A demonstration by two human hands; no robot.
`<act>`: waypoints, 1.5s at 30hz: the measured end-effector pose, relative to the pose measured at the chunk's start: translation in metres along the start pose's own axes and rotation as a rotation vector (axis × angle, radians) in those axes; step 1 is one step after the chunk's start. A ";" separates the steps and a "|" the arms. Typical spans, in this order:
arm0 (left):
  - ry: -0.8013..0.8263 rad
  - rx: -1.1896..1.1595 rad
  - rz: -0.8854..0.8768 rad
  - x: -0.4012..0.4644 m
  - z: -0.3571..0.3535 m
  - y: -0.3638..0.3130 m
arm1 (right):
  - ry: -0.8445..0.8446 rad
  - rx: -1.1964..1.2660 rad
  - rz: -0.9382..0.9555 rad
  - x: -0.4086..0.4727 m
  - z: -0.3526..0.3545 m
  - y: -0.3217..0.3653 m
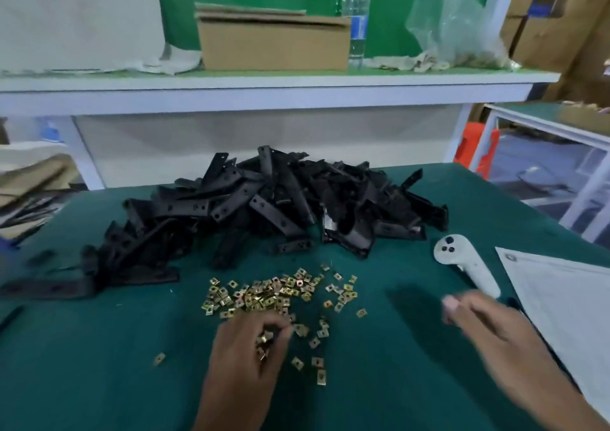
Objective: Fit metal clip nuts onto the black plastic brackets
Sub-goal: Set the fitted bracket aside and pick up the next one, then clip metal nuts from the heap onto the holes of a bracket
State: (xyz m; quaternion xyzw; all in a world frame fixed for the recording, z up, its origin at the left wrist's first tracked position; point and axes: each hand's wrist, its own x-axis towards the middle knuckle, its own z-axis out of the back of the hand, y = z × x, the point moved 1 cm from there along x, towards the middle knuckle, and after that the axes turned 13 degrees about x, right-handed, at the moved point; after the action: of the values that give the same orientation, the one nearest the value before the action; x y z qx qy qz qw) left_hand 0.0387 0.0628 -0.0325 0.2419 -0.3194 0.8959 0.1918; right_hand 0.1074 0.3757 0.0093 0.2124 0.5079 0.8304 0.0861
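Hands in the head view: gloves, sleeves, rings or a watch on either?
Neither. The left hand and right hand are both bare, without gloves, and the forearms show no sleeves. No ring or watch shows, though the right hand is blurred, so small details there cannot be told.

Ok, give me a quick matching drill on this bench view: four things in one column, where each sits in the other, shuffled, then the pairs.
Things:
1. black plastic brackets
2. metal clip nuts
3. white handheld controller
4. cardboard box

Places:
A. on the upper shelf, beside a water bottle
B. scattered on the green mat, just in front of the left hand
C. heaped at the far side of the mat
D. lying to the right, past the right hand

Pairs: 1-C, 2-B, 3-D, 4-A
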 end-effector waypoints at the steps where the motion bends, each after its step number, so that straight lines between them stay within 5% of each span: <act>1: -0.025 0.010 0.053 0.000 0.001 0.010 | 0.067 0.018 0.011 0.023 -0.024 0.009; 7: -0.098 -0.005 0.063 0.006 -0.008 0.022 | 0.066 0.027 -0.366 0.148 -0.117 -0.018; 10: -0.122 -0.033 0.065 0.008 -0.006 0.025 | -0.094 -0.033 -0.231 0.150 -0.118 -0.030; 14: -0.145 -0.027 0.046 0.017 -0.003 0.022 | -0.229 0.291 -0.002 0.126 -0.098 -0.019; 19: -0.270 -0.049 -0.010 0.016 0.001 0.015 | 0.249 0.881 -0.161 0.072 -0.099 0.028; 25: -0.330 0.028 -0.132 0.014 0.018 0.001 | 0.919 1.143 -0.483 0.026 -0.131 0.053; 28: -0.252 0.005 -0.033 0.010 0.023 0.002 | 0.900 1.219 -0.533 0.031 -0.128 0.045; 30: -0.137 -0.069 0.174 0.009 0.020 0.005 | 0.647 1.013 -0.386 0.041 -0.125 0.032; 33: -0.091 -0.284 0.313 0.007 0.012 0.009 | 0.127 0.227 0.026 0.055 -0.120 0.006; 37: 0.058 -0.750 0.363 0.006 0.002 0.012 | 0.261 -0.269 0.115 0.062 -0.125 -0.027; 43: 0.092 -0.741 0.536 0.005 -0.004 0.014 | 0.284 -0.364 0.207 0.059 -0.133 -0.028; 45: 0.124 -0.675 0.394 0.009 0.000 0.008 | 0.309 -0.433 0.244 0.060 -0.136 -0.028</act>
State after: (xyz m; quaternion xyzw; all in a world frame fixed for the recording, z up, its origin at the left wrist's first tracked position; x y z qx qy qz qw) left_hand 0.0275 0.0586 -0.0315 0.0446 -0.6240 0.7732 0.1040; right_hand -0.0079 0.3007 -0.0526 0.1196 0.2966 0.9462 -0.0492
